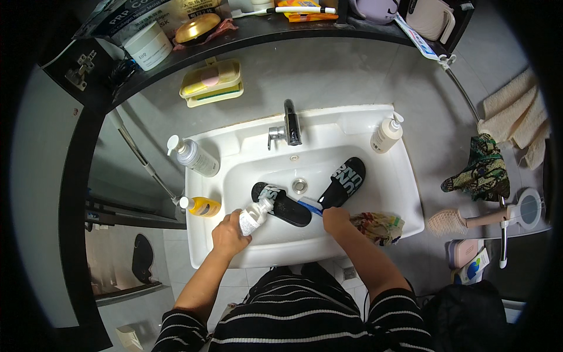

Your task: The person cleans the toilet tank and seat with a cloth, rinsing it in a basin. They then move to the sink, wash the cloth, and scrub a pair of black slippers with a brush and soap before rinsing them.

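Observation:
My left hand (229,234) is wrapped round a small white bottle (252,219), tilted with its upper end over the left slipper (286,207). That black slide slipper with pale lettering lies in the white sink (241,253). My right hand (336,222) is closed on a slim blue brush (311,205), which points left to the slipper's edge; its bristles are not clear. A matching right slipper (345,183) rests against the basin's right side, just beyond my right hand. A crumpled patterned cloth (380,227) lies on the near right rim, beside my right forearm.
A faucet (291,124) stands at the back of the sink. Pump bottles (200,158) (387,135) occupy both rear corners, and a yellow bottle (204,206) the left rim. Above hangs a cluttered dark shelf (281,35). A hairbrush (448,222) is at right.

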Demonstrator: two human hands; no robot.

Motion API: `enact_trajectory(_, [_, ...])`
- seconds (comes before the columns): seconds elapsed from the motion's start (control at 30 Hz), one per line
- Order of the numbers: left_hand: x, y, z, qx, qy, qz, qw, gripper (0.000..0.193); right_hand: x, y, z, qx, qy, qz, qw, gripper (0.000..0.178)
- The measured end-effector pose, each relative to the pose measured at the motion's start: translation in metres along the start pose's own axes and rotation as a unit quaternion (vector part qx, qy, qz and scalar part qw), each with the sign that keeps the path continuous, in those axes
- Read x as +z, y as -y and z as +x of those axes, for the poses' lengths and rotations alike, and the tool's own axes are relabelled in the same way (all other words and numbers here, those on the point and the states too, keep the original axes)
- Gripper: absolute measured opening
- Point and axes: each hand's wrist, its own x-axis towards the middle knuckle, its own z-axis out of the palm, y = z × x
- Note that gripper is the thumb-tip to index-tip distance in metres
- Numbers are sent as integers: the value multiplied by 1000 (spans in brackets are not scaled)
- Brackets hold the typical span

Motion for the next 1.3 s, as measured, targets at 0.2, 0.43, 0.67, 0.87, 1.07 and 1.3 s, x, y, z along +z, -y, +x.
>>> enact_trajectory(0.2, [6,-3,-2,46,4,-10,999,72,6,-5,1,-3,-25,16,1000,18])
enact_trajectory(0.43, [14,-14,3,46,46,11,998,69,12,-9,1,-8,-43,13,999,18])
enact_trajectory(0.67, [18,-21,6,91,27,-11,995,68,0,-10,-8,0,-21,26,999,20])
enact_trajectory(0.87, [19,-31,7,115,-8,-78,990,68,-9,-23,5,35,-76,110,990,29])
enact_trajectory(1.07, [22,-39,11,96,11,-109,989,71,-24,-59,39,121,-314,199,921,76])
enact_trajectory(1.3, [18,-56,25,85,18,-131,988,72,0,-86,82,30,-256,201,945,86])
